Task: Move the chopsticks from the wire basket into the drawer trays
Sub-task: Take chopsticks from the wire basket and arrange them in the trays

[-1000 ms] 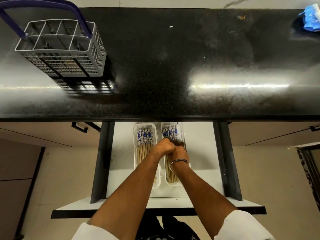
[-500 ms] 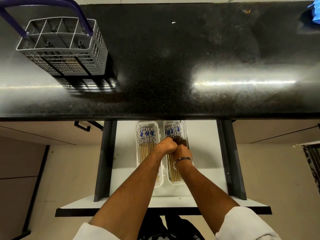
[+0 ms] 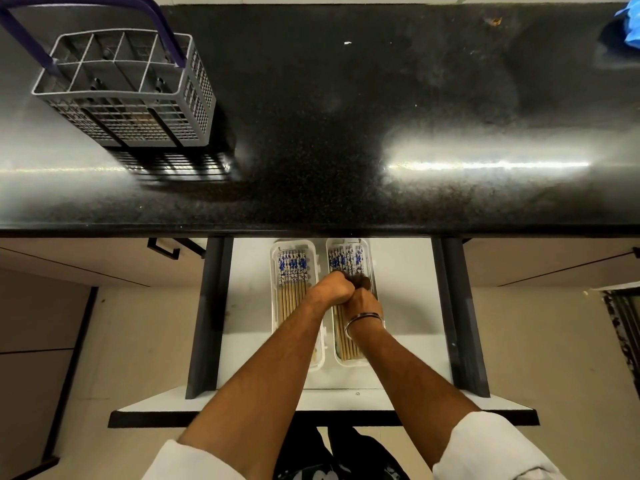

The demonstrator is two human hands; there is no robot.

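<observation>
Below the front edge of the glossy black stone table (image 3: 346,133), a white pull-out drawer (image 3: 405,306) with dark side rails stands open, and two long white plastic trays lie in it side by side, lengthwise. Bamboo chopsticks with blue-and-white patterned tops (image 3: 292,282) lie packed in a row in the left tray (image 3: 275,271), patterned ends toward the table. The right tray (image 3: 370,355) holds a matching row of chopsticks, partly hidden by the hands.

Both hands meet over the right tray. The left hand (image 3: 332,289) is curled into a fist, its grip drawn together — what it holds, if anything, is hidden under the knuckles. The right hand (image 3: 363,301), with a thin metal bangle (image 3: 363,320) on the wrist, lies just behind and touching the left one, fingers bent down onto the chopsticks in that tray; whether its grip is clamped on them or only resting cannot be told. White rolled-up sleeves (image 3: 491,448) show at the bottom edge.

On the table's far left corner stands the grey mesh cutlery basket (image 3: 138,109) with a purple hoop handle (image 3: 162,32), its inside split into compartments — well apart from the drawer. A crumpled blue cloth (image 3: 630,24) lies at the table's far right corner. Beige cupboard fronts flank the drawer on both sides.
</observation>
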